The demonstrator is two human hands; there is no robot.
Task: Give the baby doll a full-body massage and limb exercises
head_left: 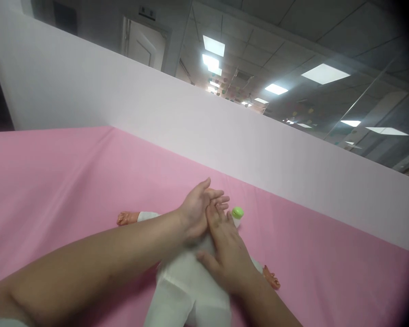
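Note:
A baby doll in white clothes (187, 281) lies on a pink sheet, its legs toward me and both arms spread out. One doll hand (128, 218) shows at the left, the other (271, 278) at the right. Over the doll's upper body, my left hand (199, 209) is palm up with its fingers stretched out. My right hand (226, 245) lies flat, its fingertips touching the left palm and its thumb apart over the doll's chest. My hands hide the doll's head and most of its chest.
Just beyond my right fingertips stands a small bottle with a green cap (237, 212). The pink sheet (71, 181) covers the table. Along its far side runs a low white partition (259, 150), with a door (146, 45) and lit ceiling panels beyond.

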